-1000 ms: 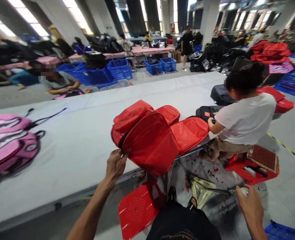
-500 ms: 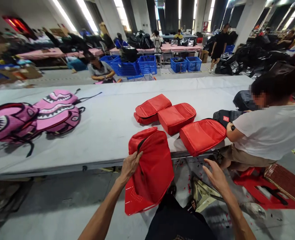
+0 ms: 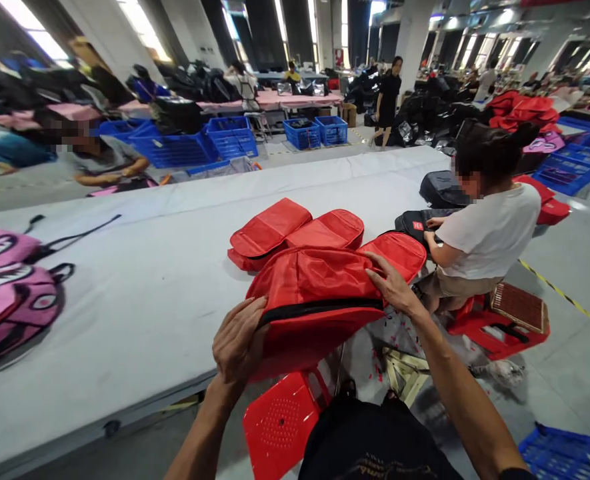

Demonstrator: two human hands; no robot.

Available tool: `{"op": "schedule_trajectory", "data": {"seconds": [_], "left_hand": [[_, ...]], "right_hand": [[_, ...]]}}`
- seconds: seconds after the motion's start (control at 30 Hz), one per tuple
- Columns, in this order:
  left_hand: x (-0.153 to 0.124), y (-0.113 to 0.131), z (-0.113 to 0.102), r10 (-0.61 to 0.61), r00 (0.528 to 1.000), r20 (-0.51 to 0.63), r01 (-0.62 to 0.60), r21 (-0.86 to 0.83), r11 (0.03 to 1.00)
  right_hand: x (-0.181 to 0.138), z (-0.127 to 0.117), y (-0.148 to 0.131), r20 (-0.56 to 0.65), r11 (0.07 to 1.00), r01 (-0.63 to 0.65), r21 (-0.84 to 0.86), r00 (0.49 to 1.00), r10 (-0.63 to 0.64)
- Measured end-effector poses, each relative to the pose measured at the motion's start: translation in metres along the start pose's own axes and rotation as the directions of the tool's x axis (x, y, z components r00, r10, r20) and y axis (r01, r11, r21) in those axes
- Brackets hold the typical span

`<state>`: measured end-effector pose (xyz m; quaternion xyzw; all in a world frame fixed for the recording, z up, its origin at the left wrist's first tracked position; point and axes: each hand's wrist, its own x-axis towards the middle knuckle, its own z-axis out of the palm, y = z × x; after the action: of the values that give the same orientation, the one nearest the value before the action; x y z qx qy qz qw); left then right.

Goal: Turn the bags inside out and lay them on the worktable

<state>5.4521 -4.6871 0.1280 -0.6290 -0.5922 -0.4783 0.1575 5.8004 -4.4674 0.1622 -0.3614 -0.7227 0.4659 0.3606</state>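
Since the frame half a second ago, your right hand (image 3: 392, 287) has moved from free air onto the right end of the red bag (image 3: 325, 277), and the bag has swung round so that its black zipper (image 3: 325, 309) runs crosswise between your hands. Your left hand (image 3: 239, 340) holds the bag's left end, fingers laid over the cloth beside the zipper's end; the thumb is not clearly visible. Your right hand has its digits spread on the upper right of the bag; whether they pinch the cloth, I cannot tell. The bag sits between both hands, at the near edge of the white table (image 3: 149, 280). Its upper panel is creased above the zipper.

Just beyond your grip, two red bags (image 3: 271, 230) lie side by side on the table; a third red bag (image 3: 397, 253) lies just beyond your right hand. Well to the left of your left hand are pink bags (image 3: 17, 307). Below the grip stands a red stool (image 3: 282, 420). Past your right hand, a co-worker in a white shirt (image 3: 492, 233) has both hands at a black bag (image 3: 409, 223).
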Motion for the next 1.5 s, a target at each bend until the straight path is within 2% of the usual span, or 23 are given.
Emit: {"op": "schedule_trajectory", "data": {"seconds": [0.03, 0.1, 0.13, 0.17, 0.23, 0.27, 0.3, 0.33, 0.43, 0.53, 0.67, 0.83, 1.03, 1.23, 1.5], "left_hand": [[-0.003, -0.007, 0.006, 0.011, 0.999, -0.050, -0.011, -0.014, 1.000], [-0.018, -0.024, 0.024, -0.081, 0.990, -0.119, 0.079, -0.025, 0.997], [-0.028, -0.031, 0.035, -0.175, 0.979, -0.103, 0.172, -0.036, 0.984], [-0.039, -0.037, 0.046, -0.288, 0.957, -0.040, 0.286, -0.051, 0.957], [-0.063, -0.043, 0.065, -0.493, 0.859, 0.136, 0.506, -0.075, 0.860], [-0.074, -0.043, 0.073, -0.557, 0.804, 0.207, 0.582, -0.086, 0.808], [-0.084, -0.041, 0.078, -0.601, 0.761, 0.244, 0.636, -0.099, 0.765], [-0.092, -0.038, 0.082, -0.630, 0.738, 0.240, 0.667, -0.117, 0.736], [-0.106, -0.027, 0.086, -0.649, 0.747, 0.146, 0.664, -0.210, 0.718], [-0.111, -0.018, 0.091, -0.662, 0.748, 0.055, 0.641, -0.318, 0.698], [-0.114, -0.007, 0.097, -0.668, 0.743, -0.043, 0.609, -0.372, 0.701], [-0.112, 0.011, 0.097, -0.646, 0.761, -0.058, 0.574, -0.403, 0.713], [-0.117, 0.032, 0.102, -0.626, 0.775, -0.091, 0.555, -0.376, 0.742], [-0.129, 0.048, 0.106, -0.560, 0.818, -0.133, 0.502, -0.310, 0.807], [-0.141, 0.044, 0.104, -0.625, 0.768, -0.138, 0.548, -0.365, 0.753]], "right_hand": [[-0.001, -0.001, -0.012, -0.017, 0.998, 0.054, -0.040, 0.998, -0.054], [-0.007, 0.003, -0.026, -0.066, 0.980, 0.116, -0.162, 0.990, -0.128], [-0.011, 0.010, -0.026, -0.076, 0.966, 0.126, -0.227, 0.986, -0.146], [-0.015, 0.020, -0.023, -0.064, 0.949, 0.129, -0.288, 0.986, -0.153], [-0.023, 0.046, -0.007, -0.023, 0.910, 0.114, -0.398, 0.991, -0.134], [-0.028, 0.060, 0.002, -0.012, 0.889, 0.098, -0.447, 0.993, -0.115], [-0.032, 0.072, 0.012, -0.010, 0.867, 0.078, -0.492, 0.995, -0.096], [-0.036, 0.082, 0.019, -0.017, 0.846, 0.060, -0.529, 0.997, -0.082], [-0.041, 0.092, 0.031, -0.024, 0.804, 0.053, -0.592, 0.996, -0.083], [-0.034, 0.084, 0.033, -0.022, 0.779, 0.069, -0.623, 0.994, -0.106], [-0.029, 0.077, 0.037, -0.062, 0.761, 0.056, -0.646, 0.990, -0.125], [-0.039, 0.070, 0.045, -0.088, 0.751, 0.051, -0.658, 0.986, -0.145], [-0.050, 0.051, 0.052, -0.116, 0.736, 0.006, -0.677, 0.987, -0.115], [-0.058, 0.043, 0.054, -0.154, 0.717, -0.031, -0.697, 0.982, -0.107], [-0.052, 0.059, 0.047, -0.117, 0.687, 0.002, -0.727, 0.985, -0.126]]}}
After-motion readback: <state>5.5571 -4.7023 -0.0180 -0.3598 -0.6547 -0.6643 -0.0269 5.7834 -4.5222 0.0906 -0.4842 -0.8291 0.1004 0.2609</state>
